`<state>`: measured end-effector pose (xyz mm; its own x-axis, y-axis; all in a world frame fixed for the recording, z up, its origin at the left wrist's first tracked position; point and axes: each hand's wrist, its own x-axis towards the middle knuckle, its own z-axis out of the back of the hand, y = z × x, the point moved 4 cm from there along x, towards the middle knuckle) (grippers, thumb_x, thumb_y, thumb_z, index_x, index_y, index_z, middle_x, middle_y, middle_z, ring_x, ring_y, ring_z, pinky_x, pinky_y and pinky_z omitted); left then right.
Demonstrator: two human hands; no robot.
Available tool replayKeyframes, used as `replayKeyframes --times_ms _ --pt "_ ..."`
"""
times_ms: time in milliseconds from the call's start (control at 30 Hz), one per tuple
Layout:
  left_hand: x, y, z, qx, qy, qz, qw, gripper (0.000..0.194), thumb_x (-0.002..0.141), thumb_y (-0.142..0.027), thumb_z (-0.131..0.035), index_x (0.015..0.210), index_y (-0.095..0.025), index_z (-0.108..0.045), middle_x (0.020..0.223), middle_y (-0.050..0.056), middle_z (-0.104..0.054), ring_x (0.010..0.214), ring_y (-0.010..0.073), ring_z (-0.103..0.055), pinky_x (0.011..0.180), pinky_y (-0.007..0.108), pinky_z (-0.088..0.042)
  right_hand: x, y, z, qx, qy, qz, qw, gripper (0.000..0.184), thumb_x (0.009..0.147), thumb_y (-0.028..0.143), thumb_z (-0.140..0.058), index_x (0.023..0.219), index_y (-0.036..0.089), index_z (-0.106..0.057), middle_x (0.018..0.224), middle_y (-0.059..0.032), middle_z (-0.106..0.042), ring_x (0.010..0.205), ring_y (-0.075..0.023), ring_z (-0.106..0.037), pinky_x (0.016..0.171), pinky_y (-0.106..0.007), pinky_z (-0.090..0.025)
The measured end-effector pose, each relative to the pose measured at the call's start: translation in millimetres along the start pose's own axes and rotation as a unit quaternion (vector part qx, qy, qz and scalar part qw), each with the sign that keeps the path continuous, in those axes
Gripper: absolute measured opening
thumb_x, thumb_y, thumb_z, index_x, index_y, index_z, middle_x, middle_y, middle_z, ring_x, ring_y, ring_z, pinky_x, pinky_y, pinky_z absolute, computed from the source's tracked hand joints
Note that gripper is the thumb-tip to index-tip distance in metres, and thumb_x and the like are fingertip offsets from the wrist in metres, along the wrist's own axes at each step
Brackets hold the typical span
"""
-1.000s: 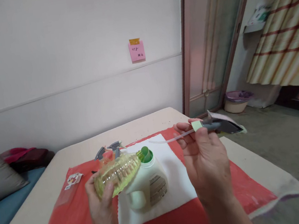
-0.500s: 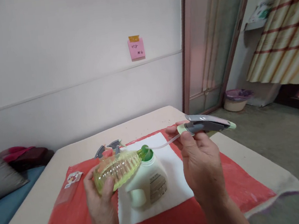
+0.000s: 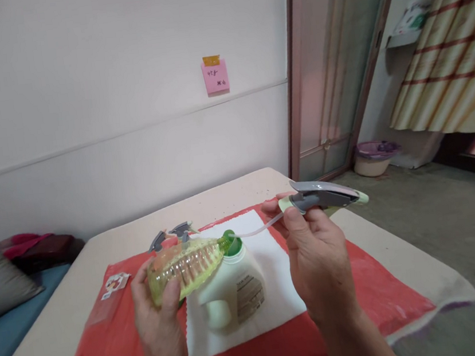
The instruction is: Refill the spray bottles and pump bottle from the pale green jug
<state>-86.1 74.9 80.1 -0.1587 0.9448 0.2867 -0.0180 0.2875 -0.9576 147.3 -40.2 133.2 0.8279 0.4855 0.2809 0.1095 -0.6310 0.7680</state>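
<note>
My left hand is closed round a clear yellow-green spray bottle, tilted almost flat with its neck to the right. The bottle's green mouth rests at or just above the open green-ringed mouth of a white jug; I cannot tell whether they touch. In my right hand is a grey and pale green trigger spray head, gripped at its collar. Its clear dip tube runs left, with the end at the bottle's mouth. The jug stands on a white cloth.
A red plastic sheet lies under the cloth on the pale table. More grey spray heads sit behind the bottle. A clear packet lies left, and a pink note hangs on the wall.
The spray head has shifted very slightly left and the bottle has tipped a little. Both hands keep their hold, and the jug stays in place.
</note>
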Motion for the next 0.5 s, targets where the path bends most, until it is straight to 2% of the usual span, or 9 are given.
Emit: replayKeyframes --times_ms 300,500 --pt "-1 -21 -4.9 0.072 -0.01 -0.026 0.997 0.068 0.076 -0.057 -0.072 0.137 -0.028 -0.058 0.127 0.007 -0.067 0.114 0.0294 -0.065 0.1 0.044 -0.052 -1 1 1 -0.008 -0.011 -0.006 1.0 0.036 0.09 0.043 -0.073 0.121 0.024 -0.071 0.108 -0.0074 -0.078 0.11 -0.0239 -0.07 0.103 -0.048 -0.05" --pt "0 -30 -5.3 0.125 -0.022 -0.039 0.991 0.073 0.074 -0.064 -0.069 0.137 -0.029 -0.062 0.133 0.007 -0.066 0.125 0.0361 -0.059 0.114 0.054 -0.04 1 1 2 -0.01 -0.011 -0.009 1.0 0.04 0.089 0.045 -0.074 0.122 0.024 -0.071 0.108 -0.0069 -0.077 0.109 -0.0234 -0.07 0.102 -0.046 -0.051"
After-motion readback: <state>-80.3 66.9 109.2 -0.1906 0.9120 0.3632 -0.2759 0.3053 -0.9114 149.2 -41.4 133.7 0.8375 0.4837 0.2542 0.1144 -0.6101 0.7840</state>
